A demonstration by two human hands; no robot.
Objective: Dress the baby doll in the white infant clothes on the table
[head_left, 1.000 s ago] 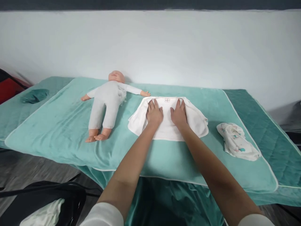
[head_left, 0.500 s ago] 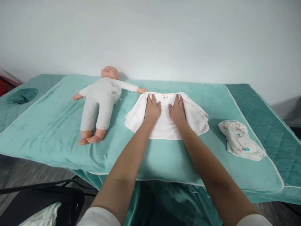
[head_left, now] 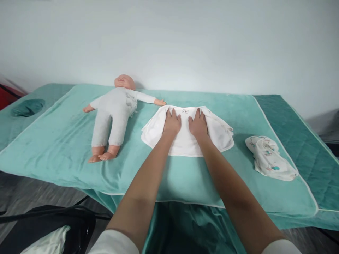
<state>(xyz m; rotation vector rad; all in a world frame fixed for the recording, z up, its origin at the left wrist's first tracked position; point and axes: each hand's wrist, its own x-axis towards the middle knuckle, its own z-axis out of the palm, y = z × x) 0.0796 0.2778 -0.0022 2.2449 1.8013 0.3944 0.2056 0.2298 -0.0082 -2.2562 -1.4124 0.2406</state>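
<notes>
A white baby shirt (head_left: 185, 143) lies spread open on the green bed cover, its collar and small label toward the wall. My left hand (head_left: 171, 123) rests on the shirt's left half near the collar, fingers apart and pointing away from me. On the right half, my right hand (head_left: 198, 124) lies in the same way, fingers spread, the tips just under the folded front panel. Left of the shirt, a baby doll (head_left: 113, 109) with a white cloth body lies on its back. One outstretched doll hand nearly reaches the shirt's collar corner.
A folded white printed garment (head_left: 271, 158) lies at the right of the bed cover (head_left: 63, 141). The bed has a face hole (head_left: 28, 107) at its left end and stands against a pale wall (head_left: 169, 46). Below left is a black chair (head_left: 76, 229) with a cloth on it.
The collar edge of the shirt sits slightly nearer to me, and both hands have shifted a little with it. The camera view has moved slightly. The doll stays where it was.
</notes>
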